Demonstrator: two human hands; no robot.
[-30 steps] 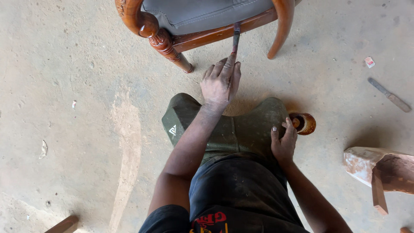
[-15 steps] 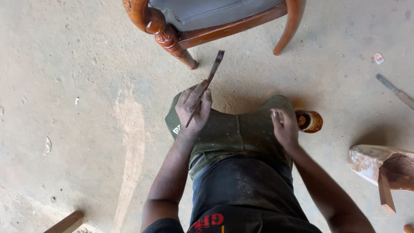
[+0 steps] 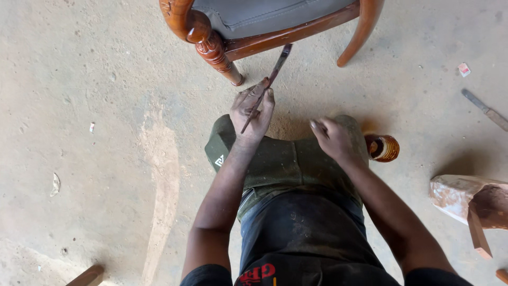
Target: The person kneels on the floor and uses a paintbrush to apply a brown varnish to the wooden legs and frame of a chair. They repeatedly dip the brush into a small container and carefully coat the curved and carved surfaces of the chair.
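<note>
My left hand [image 3: 254,108] grips a thin paintbrush [image 3: 269,85] by its handle, bristles pointing up toward the lower rail of a carved wooden chair [image 3: 211,45] with a grey padded seat. The brush tip is just below the rail, near the turned front leg. My right hand [image 3: 334,139] rests on my right knee, fingers loosely curled and holding nothing. A small round brown tin [image 3: 383,148] stands on the floor just right of that knee. I am crouched, knees in olive trousers, over a concrete floor [image 3: 106,159].
A rough wood block [image 3: 465,198] lies at the right edge. A flat metal tool [image 3: 484,108] lies on the floor at the upper right, with a small red-and-white scrap [image 3: 464,69] above it. A wood piece [image 3: 87,276] shows at the bottom left.
My left hand took the brush from under the chair rail, pulled it back toward my knee, and now lifts it toward the rail again. My right hand moved from near the tin onto my knee.
</note>
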